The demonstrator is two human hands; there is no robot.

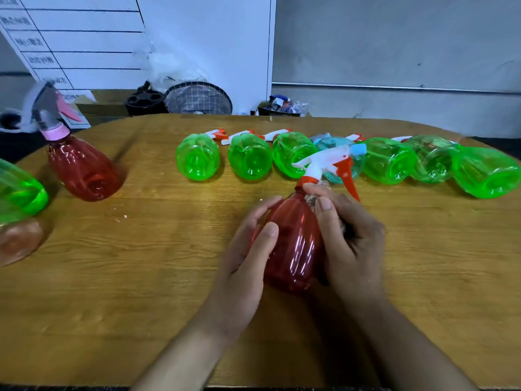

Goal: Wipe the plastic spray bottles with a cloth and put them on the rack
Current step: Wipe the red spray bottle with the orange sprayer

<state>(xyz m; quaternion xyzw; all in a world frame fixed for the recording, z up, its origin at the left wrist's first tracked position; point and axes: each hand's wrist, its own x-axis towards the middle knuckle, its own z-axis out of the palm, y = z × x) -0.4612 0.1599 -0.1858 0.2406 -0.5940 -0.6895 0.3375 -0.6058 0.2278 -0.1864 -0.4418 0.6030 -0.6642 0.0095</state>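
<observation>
A red spray bottle (293, 244) is held above the wooden table (141, 263), gripped on one side by the curled fingers of the left hand (248, 258). A cloth (315, 198) is pressed against its neck by the right hand (346, 235), fingers wrapped round. Green bottles (251, 159) are laid in a row behind.

a wooden table (112, 277) carries a row of green bottles (249, 158) lying on their sides with one blue bottle (332, 145) among them, and a red bottle (84, 170) at the left.
</observation>
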